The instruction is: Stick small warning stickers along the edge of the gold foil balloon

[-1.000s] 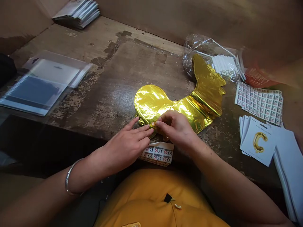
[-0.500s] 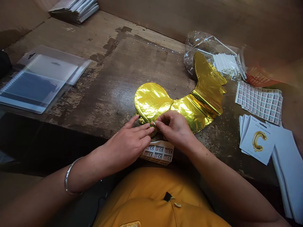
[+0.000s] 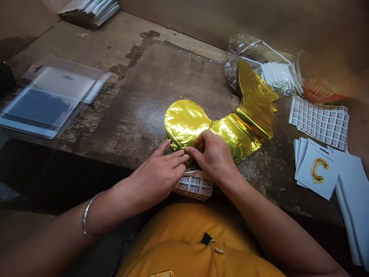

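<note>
The gold foil balloon lies flat on the worn wooden desk, its curved body running up and to the right, with the far end overlapping a clear plastic bag. Half a second earlier, the right hand's fingers were bunched close to the left's at the balloon's lower edge. Now the right hand has moved up onto the foil, with one finger stretched back toward the left hand.

The left hand's grip is loose, its fingers extended and lying on the foil edge without clamping. The right hand's grip curls over the foil, but its thumb and fingertips are hidden, so I cannot tell whether it pinches anything. A small foil tab shows just beside the left fingers; what lies beneath the fingertips cannot be made out.

A sheet of CE warning labels sits just below the hands, partly hidden by them. White sticks lie inside the bag. To the right are a sheet of small printed stickers, a "Foil Balloons" card with a gold letter C, and a stack of white cards cut off by the frame. An orange-printed item is too blurred to identify.
</note>
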Demonstrator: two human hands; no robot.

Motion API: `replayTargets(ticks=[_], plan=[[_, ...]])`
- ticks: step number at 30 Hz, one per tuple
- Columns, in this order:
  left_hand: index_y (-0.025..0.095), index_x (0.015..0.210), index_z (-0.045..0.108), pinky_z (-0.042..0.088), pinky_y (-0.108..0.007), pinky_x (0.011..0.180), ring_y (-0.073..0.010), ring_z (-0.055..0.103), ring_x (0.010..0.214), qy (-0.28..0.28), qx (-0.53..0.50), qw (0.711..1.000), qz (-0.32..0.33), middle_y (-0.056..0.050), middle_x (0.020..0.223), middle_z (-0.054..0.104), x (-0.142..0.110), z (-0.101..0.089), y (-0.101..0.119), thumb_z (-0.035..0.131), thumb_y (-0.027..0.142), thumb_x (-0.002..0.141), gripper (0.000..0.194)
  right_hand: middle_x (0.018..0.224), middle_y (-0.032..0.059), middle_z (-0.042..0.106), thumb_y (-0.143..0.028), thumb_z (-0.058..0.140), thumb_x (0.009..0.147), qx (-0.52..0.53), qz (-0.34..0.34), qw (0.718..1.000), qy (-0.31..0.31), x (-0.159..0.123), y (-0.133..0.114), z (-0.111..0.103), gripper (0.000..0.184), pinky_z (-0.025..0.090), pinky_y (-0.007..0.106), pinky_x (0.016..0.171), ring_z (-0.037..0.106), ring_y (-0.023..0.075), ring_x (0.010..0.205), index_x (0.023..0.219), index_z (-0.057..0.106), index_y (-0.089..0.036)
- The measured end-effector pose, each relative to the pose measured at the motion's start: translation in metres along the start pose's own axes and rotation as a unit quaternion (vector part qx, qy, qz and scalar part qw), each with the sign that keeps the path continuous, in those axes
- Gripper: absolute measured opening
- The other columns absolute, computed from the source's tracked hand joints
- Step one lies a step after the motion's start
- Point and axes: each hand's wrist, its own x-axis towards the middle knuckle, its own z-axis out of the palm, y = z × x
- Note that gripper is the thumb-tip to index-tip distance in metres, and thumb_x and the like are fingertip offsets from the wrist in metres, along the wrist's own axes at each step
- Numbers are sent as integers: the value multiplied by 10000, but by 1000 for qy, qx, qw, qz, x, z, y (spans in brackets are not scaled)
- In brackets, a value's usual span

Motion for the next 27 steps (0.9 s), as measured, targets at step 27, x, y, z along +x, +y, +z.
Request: replayTargets(ticks=[27], plan=[[162, 818, 674, 447, -450, 1009, -283, 547, 1175, 73, 88, 993, -18, -133, 1267, 591, -6, -20, 6, 534, 204, 891, 164, 529, -50, 463, -448, 658, 786, 282, 23, 950, -128, 15, 25, -23, 357, 302, 225, 486, 406, 80, 518, 587, 582, -163]])
